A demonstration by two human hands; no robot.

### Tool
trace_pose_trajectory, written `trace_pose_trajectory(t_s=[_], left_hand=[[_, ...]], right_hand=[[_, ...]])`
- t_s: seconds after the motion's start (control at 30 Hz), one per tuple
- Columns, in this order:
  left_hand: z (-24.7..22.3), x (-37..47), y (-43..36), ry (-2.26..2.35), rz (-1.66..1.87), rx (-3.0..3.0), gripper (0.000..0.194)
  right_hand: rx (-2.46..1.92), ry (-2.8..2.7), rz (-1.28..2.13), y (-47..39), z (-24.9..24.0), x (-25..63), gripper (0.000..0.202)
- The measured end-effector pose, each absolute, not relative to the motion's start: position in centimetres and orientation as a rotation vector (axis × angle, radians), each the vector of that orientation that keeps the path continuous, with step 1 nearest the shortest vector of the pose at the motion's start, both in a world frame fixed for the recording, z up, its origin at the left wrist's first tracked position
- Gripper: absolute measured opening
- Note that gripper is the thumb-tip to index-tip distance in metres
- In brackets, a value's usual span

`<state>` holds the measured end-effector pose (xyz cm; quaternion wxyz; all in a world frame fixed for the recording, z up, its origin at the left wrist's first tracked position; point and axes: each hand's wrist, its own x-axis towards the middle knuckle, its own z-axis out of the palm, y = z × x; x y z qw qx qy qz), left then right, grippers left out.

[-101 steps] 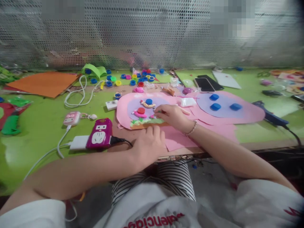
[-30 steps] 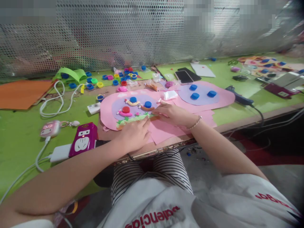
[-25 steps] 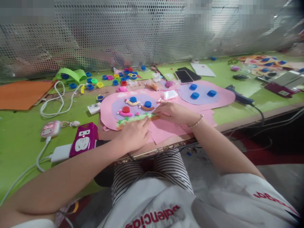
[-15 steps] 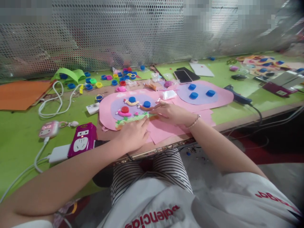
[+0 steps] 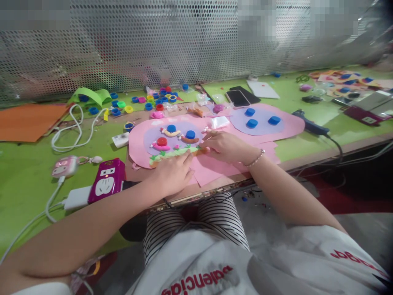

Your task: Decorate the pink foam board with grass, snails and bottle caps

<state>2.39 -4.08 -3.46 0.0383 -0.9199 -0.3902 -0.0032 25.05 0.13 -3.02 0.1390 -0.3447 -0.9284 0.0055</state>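
A pink paper sheet [image 5: 138, 141] with a purple oval carries clay snail figures, two with blue caps [image 5: 190, 134] and one with a red cap [image 5: 162, 141]. Along its lower edge runs a green and orange clay strip [image 5: 166, 155]. My left hand [image 5: 176, 172] lies flat on the paper at the strip's lower side, fingers stretched out, holding nothing. At the strip's right end my right hand [image 5: 225, 147] rests with its fingers bent and fingertips on the clay. To the right, a second pink sheet [image 5: 293, 123] has a purple oval with three blue caps [image 5: 252, 123].
Bottle caps [image 5: 159, 98] are scattered near the mesh panel [image 5: 153, 49]. A glue gun [image 5: 313, 125] lies to the right; a purple power socket [image 5: 107, 180], white cable [image 5: 53, 139] and orange paper [image 5: 27, 121] are at left. Behind the sheets is a phone [image 5: 238, 98].
My right hand has shifted slightly right and its fingers have drawn back, showing more of the strip's right end and the brown snail. My left hand stays in place.
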Motion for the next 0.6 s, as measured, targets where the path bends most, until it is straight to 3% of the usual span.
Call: trace_pose_trajectory(t_s=[0.6], left_hand=[[-3.85, 2.36, -3.81, -1.168, -0.038, -2.826, 0.051]], right_hand=[[-0.821, -2.679, 0.286, 1.09, -3.63, 25.48, 0.033]])
